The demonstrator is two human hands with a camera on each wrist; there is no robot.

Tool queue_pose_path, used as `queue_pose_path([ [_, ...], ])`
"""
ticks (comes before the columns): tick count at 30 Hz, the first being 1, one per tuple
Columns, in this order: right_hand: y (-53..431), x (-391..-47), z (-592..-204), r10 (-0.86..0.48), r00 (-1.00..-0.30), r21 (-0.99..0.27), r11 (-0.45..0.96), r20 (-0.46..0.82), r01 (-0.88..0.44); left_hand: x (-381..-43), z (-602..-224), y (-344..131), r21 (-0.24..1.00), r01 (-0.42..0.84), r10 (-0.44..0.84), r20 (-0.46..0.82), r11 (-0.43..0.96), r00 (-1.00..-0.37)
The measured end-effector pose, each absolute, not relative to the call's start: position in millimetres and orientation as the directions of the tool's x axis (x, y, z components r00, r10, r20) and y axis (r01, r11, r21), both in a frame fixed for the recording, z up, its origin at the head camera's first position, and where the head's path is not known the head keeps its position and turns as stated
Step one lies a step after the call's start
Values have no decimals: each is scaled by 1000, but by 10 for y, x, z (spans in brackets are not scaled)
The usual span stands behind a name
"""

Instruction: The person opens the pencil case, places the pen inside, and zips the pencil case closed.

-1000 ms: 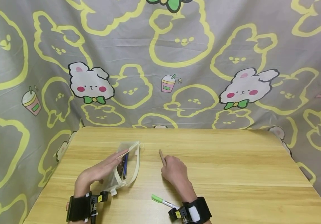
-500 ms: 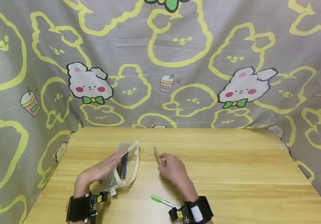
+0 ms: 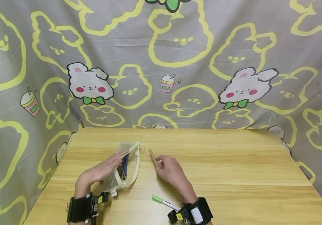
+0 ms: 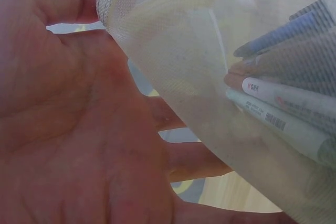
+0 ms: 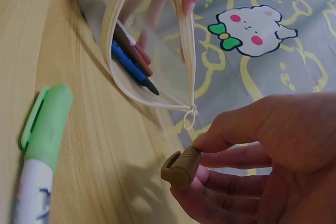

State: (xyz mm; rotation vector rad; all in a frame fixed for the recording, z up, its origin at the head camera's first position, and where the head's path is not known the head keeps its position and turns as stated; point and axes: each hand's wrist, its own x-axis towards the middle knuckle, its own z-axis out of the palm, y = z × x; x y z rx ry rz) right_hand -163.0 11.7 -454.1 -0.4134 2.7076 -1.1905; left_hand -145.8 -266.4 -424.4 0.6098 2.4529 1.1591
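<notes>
A see-through mesh pencil pouch (image 3: pixel 139 162) lies at the left of the table, its zipped mouth gaping to the right. My left hand (image 3: pixel 101 170) holds the pouch by its upper edge, thumb on one side and fingers on the other. Inside are several pens, among them a blue pen (image 5: pixel 131 69) and a white-barrelled pen (image 4: pixel 286 95). My right hand (image 3: pixel 172 170) pinches a brown marker (image 5: pixel 181 169) between thumb and fingertips, a short way right of the pouch mouth. The marker points up and away in the head view.
A green-capped marker (image 3: pixel 166 203) with a white barrel lies on the wooden table (image 3: pixel 248 175), close to my right wrist. A zip pull ring (image 5: pixel 190 119) hangs at the pouch's far corner. Patterned grey cloth (image 3: pixel 138 47) walls in the back and sides.
My right hand has moved left with the brown marker, closer to the pouch mouth. The left hand and pouch have hardly moved.
</notes>
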Motion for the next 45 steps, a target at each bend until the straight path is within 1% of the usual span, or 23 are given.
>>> queue_pose_path([
  [8, 54, -1583, -4562, -367, -930, -739, 627, 0, -247, -1461, -4279, -2664, 781, 238, 520, -127, 578, -845],
  [19, -91, -1501, -4540, -428, -903, -792, 564, -37, -234, -1480, -4295, -2655, 776, 204, 493, -154, 596, -857],
  [23, -152, -1487, -4554, -431, -902, -801, 549, -28, -238, -1476, -4284, -2658, 776, 199, 490, -158, 598, -857],
  [27, -230, -1490, -4575, -440, -898, -806, 529, 7, -266, -1468, -4275, -2664, 773, 194, 485, -163, 604, -859],
  [30, -308, -1506, -4587, -425, -904, -809, 518, 38, -278, -1459, -4265, -2669, 772, 193, 483, -164, 605, -860],
  [33, -399, -1534, -4599, -378, -924, -830, 494, 60, -256, -1452, -4265, -2671, 769, 201, 486, -158, 606, -860],
  [35, -471, -1555, -4605, -347, -936, -856, 465, 60, -227, -1450, -4268, -2679, 765, 209, 486, -151, 609, -861],
  [40, -626, -1602, -4617, -308, -951, -897, 418, 6, -141, -1450, -4273, -2685, 761, 203, 479, -158, 616, -863],
  [45, -714, -1628, -4643, -297, -955, -888, 435, 17, -151, -1463, -4260, -2684, 757, 220, 486, -144, 615, -862],
])
